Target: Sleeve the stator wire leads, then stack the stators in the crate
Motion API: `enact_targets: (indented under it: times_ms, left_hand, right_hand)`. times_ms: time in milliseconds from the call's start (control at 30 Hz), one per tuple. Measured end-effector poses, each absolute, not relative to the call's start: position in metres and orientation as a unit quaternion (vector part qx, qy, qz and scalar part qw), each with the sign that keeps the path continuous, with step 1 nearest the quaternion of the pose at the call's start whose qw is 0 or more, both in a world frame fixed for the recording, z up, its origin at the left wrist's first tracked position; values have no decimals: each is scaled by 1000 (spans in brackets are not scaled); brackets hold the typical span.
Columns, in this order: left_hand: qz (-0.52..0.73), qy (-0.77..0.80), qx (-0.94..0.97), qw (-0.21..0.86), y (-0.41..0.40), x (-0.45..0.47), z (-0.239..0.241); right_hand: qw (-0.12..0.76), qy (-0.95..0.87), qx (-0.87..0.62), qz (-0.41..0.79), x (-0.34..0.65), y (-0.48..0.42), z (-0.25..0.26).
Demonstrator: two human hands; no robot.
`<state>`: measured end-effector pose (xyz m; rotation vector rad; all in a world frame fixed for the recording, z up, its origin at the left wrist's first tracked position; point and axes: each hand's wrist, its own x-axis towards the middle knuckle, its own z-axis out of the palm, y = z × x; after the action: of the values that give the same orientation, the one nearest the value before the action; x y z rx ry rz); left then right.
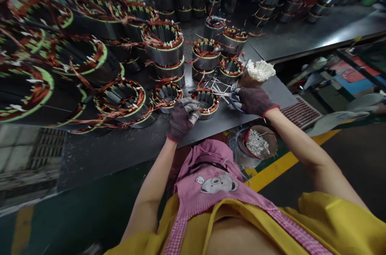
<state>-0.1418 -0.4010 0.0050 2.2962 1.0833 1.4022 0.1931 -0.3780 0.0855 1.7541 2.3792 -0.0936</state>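
Observation:
A small motor stator (208,102) with copper windings lies flat near the front edge of the dark metal bench (126,146). My left hand (183,117), in a dark knit glove, rests closed against the stator's left rim. My right hand (252,100), gloved too, grips blue-handled scissors (229,95) whose blades point left over the stator. Loose white sleeve pieces (218,85) lie just behind it.
Many wound stators (164,42) stand stacked across the bench, larger ones (87,58) at left. A bundle of white tubes (261,70) stands beside my right hand. A container of white scraps (256,144) sits below the bench edge. A yellow floor line (280,166) runs below.

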Motion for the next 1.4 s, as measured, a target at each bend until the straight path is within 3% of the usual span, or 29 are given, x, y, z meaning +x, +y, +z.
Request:
enact_targets:
  times_ms: [333, 400, 533, 633, 733, 800, 967, 1133, 1267, 1400]
  left_hand:
    - [500, 353, 787, 82, -399, -140, 0]
    - [497, 356, 791, 34, -400, -138, 0]
    - [503, 381, 774, -47, -412, -138, 5]
    - [531, 430, 726, -76, -433, -151, 5]
    - [524, 497, 691, -39, -462, -173, -3]
    - [489, 560, 669, 12, -479, -187, -11]
    - [435, 635, 634, 75, -494, -194, -22]
    - [364, 642, 671, 71, -495, -184, -11]
    - [342, 659, 666, 74, -498, -184, -9]
    - [331, 666, 664, 71, -498, -185, -10]
  right_hand:
    - [147, 708, 690, -30, 190, -381, 80]
    - [97, 701, 706, -16, 190, -388, 77]
    - [-117, 790, 602, 13, 148, -403, 78]
    - [-94, 866, 488, -55, 98, -406, 79]
    - [-8, 874, 477, -91, 60, -402, 75]
    - [-9, 855, 511, -85, 48, -399, 70]
    - [-111, 779, 600, -148, 47, -395, 69]
    - [-232, 741, 579, -250, 45, -394, 92]
    - [-253, 798, 521, -166, 22, -388, 116]
    - [-187, 871, 448, -73, -21, -363, 133]
